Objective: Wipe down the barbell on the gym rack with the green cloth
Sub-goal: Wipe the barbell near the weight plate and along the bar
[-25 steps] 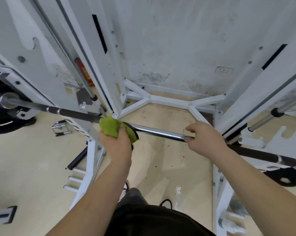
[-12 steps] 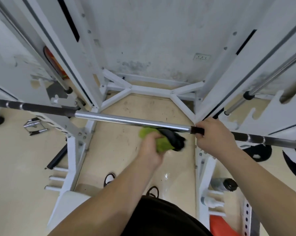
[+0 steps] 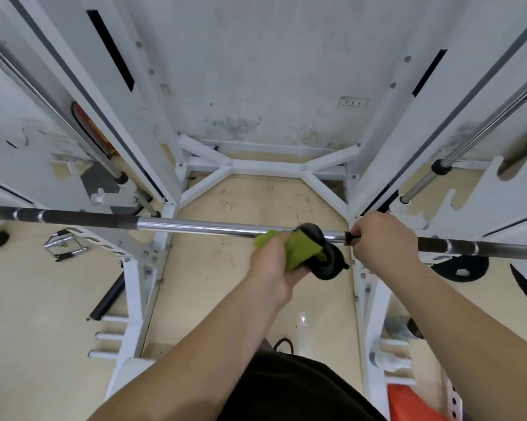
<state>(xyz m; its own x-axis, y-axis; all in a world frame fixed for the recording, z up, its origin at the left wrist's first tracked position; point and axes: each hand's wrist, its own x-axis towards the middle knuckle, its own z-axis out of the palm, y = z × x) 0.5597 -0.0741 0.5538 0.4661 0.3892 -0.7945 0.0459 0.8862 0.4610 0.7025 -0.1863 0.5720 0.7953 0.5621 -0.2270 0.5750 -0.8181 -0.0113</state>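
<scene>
The barbell (image 3: 195, 225) runs across the view at chest height, chrome in the middle and dark on both outer stretches. My left hand (image 3: 276, 262) is closed around the green cloth (image 3: 300, 249), pressed against the chrome part near its right end. A black ring-shaped object (image 3: 327, 262) sits against the cloth, partly hidden by it. My right hand (image 3: 383, 238) grips the bar just to the right, where the dark section starts.
White rack uprights (image 3: 141, 95) stand on both sides, with a white base frame (image 3: 265, 168) on the beige floor. A chrome guide rod (image 3: 468, 141) slants at the right. Black weight plates (image 3: 459, 268) lie at right, a metal handle (image 3: 65, 244) at left.
My left hand slid the cloth from the bar's left part along the chrome to the right, close to my right hand. My view shifted to the right.
</scene>
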